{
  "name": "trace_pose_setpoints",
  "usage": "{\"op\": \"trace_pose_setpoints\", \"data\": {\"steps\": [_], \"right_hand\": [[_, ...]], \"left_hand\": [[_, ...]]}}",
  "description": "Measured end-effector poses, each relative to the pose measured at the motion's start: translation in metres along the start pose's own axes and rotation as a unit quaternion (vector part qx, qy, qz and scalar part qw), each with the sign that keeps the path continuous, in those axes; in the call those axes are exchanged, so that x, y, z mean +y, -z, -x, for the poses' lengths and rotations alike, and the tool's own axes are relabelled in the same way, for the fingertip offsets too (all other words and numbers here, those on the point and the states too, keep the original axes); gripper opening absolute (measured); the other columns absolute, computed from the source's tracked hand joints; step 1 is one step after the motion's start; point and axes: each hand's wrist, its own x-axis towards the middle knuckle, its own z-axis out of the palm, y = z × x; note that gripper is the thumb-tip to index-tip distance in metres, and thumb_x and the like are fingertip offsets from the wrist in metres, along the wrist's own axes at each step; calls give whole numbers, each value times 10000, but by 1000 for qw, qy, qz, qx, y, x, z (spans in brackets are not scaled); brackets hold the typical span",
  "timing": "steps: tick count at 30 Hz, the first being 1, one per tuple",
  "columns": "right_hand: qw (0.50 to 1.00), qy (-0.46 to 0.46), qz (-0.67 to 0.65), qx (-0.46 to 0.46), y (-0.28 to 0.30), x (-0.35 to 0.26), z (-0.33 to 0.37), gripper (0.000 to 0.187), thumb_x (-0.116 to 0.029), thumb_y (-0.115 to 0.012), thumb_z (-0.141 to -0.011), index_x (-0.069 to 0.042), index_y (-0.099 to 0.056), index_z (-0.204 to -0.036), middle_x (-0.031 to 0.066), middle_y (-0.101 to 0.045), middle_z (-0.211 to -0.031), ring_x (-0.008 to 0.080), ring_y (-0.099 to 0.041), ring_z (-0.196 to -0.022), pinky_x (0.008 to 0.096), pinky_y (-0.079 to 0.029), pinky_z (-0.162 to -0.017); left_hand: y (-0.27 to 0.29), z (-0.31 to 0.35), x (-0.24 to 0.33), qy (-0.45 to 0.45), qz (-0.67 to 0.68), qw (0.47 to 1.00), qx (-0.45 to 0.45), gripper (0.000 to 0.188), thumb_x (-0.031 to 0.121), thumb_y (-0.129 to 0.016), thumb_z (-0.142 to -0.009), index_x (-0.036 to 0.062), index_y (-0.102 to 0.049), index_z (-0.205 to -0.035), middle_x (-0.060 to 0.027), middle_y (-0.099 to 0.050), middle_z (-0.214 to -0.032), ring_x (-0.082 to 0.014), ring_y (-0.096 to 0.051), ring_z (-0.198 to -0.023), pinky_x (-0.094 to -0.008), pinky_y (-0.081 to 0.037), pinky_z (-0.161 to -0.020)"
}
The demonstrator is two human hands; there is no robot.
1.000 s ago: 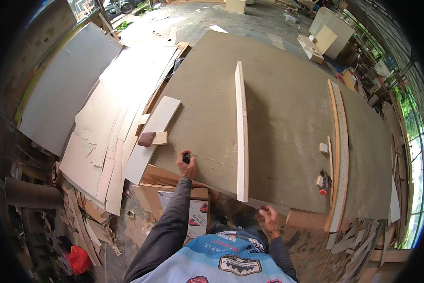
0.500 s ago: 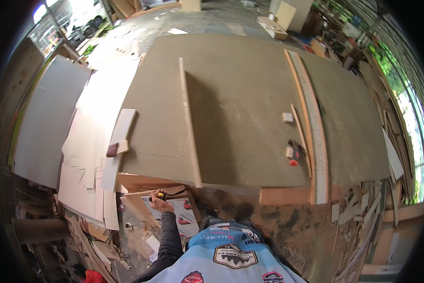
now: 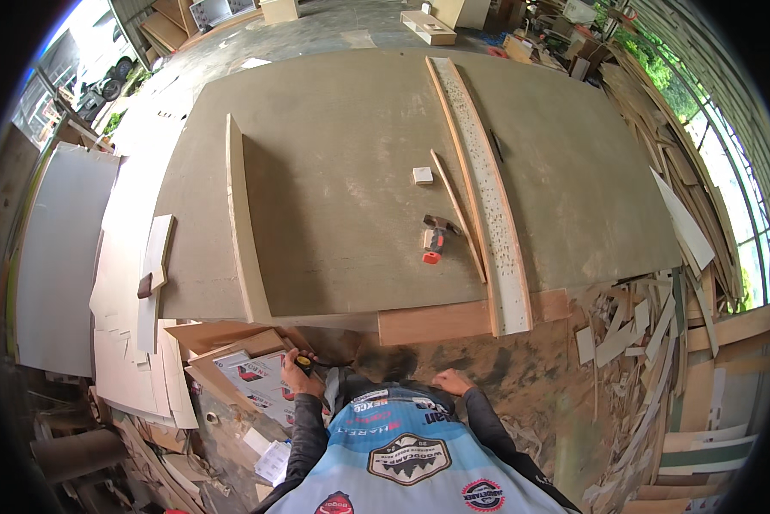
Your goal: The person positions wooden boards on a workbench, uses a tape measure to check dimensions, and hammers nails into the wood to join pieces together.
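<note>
My left hand (image 3: 296, 379) is closed around a small black and yellow tape measure (image 3: 304, 364), low at my left side near the table's front edge. My right hand (image 3: 453, 381) hangs in front of me on the right, fingers curled in, with nothing visible in it. On the big brown worktable (image 3: 351, 128) a long narrow board (image 3: 236, 206) stands on edge. Farther right lie a hammer-like tool with a red and black handle (image 3: 435, 244), a small white block (image 3: 423, 176), a thin wooden stick (image 3: 458, 214) and a long white, wood-edged strip (image 3: 481, 188).
Leaning panels (image 3: 246, 373) stand below the table's front edge by my left hand. White boards (image 3: 64, 257) lean at the far left. A pale strip with a small block (image 3: 152, 274) lies at the table's left edge. Scrap wood (image 3: 625, 325) is heaped at the right.
My view has shifted to the right, so the table's things appear farther left. My right hand has come into view. My left hand, still holding the tape measure, is drawn closer to my body.
</note>
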Motion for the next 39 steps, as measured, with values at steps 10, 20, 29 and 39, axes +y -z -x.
{"op": "trace_pose_setpoints", "data": {"steps": [10, 20, 29, 39], "right_hand": [[897, 186, -255, 311, 140, -104, -13, 153, -76, -583, -942, -16, -659, -1060, 53, -696, -881, 169, -688, -832, 315, -531, -698], [828, -7, 227, 512, 236, -129, -122, 319, -120, -586, -884, -2, -574, -1181, 163, -631, -1143, 334, -525, -1204, 459, -472, -970], [841, 1, 156, 518, 229, -135, -163, 189, -162, -569, -872, -14, -619, -978, 215, -628, -1066, 399, -600, -1053, 488, -493, -909], [828, 15, 74, 556, 204, -194, -171, 516, -334, -662, -850, -22, -543, -1243, 216, -529, -1176, 405, -548, -1088, 510, -485, -869]], "left_hand": [[-35, 9, 25, -101, -129, 983, -78, 113, 118, -664, -849, 18, -614, -834, -85, -612, -736, -221, -616, -638, -344, -517, -578], [-230, 45, -36, 33, -409, 840, -354, 428, 404, -744, -890, -16, -705, -959, -64, -624, -741, -143, -605, -626, -284, -500, -577], [-311, 4, -128, 164, -486, 733, -446, 468, 415, -841, -789, -28, -705, -853, -97, -631, -676, -182, -596, -509, -338, -479, -420], [-277, -3, -60, 173, -367, 802, -438, 360, 256, -817, -826, -59, -691, -948, -70, -669, -792, -172, -670, -696, -296, -531, -629]]}}
